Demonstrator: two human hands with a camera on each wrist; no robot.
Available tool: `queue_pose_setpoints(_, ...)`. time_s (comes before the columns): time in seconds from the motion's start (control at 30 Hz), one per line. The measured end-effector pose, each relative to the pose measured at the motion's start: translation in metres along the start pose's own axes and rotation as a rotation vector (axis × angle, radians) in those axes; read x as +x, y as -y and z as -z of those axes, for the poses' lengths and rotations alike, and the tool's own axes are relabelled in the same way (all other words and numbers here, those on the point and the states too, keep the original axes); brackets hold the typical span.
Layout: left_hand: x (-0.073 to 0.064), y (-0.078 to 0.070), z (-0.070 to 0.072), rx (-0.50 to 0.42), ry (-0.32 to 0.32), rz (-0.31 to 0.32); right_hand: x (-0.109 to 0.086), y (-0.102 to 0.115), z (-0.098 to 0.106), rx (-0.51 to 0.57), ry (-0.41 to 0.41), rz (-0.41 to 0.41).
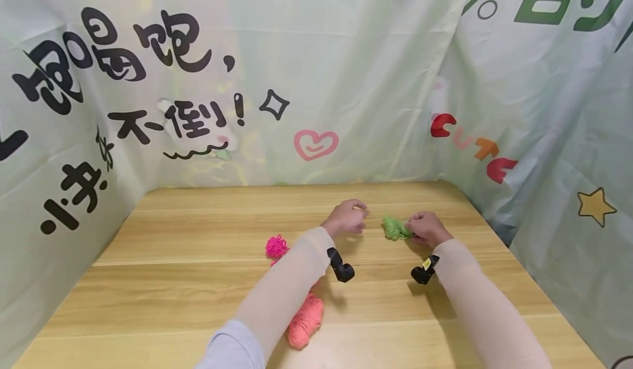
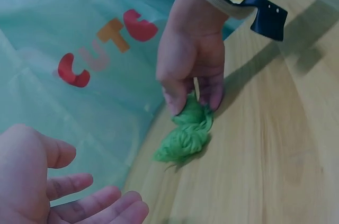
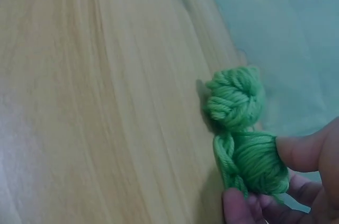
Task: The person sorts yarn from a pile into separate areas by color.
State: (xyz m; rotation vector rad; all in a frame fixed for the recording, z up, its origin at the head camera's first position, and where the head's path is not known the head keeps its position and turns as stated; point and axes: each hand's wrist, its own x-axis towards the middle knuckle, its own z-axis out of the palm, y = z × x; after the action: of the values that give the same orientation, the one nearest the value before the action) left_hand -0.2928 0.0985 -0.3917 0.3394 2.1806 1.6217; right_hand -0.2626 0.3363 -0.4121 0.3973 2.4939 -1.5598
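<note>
A small bundle of green yarn [image 1: 394,228] lies on the right half of the table, made of two wound lumps. My right hand [image 1: 427,228] pinches its nearer lump between thumb and fingers, as the right wrist view shows with the yarn [image 3: 259,163] close up. A looped strand runs along that lump, and the other lump rests on the wood. To the left of the bundle, my left hand [image 1: 348,217] hovers above the table. In the left wrist view this hand [image 2: 79,187] has its fingers spread apart and holds nothing.
A bright pink yarn ball [image 1: 276,246] sits left of my left forearm. Beneath that forearm, a coral yarn skein [image 1: 305,322] shows partly. Printed cloth [image 1: 371,83] hangs along the back and sides of the wooden table [image 1: 173,286]. Each wrist wears a black camera mount.
</note>
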Motion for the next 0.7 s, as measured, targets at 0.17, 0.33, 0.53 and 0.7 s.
queue_pose_setpoints(0.17,-0.008,-0.003,0.020,-0.003,0.038,-0.009,-0.002,0.003,0.004,-0.006,0.043,-0.006)
queue_pose_setpoints(0.33,-0.015,-0.010,0.035,0.004,0.022,-0.022,-0.005,0.009,0.010,-0.038,0.072,-0.021)
queue_pose_setpoints(0.53,-0.024,-0.008,0.050,0.073,0.020,-0.030,-0.014,0.016,0.020,-0.086,0.095,-0.015)
queue_pose_setpoints(0.7,-0.036,-0.006,0.065,0.106,0.045,-0.031,-0.022,0.025,0.028,-0.112,0.070,0.031)
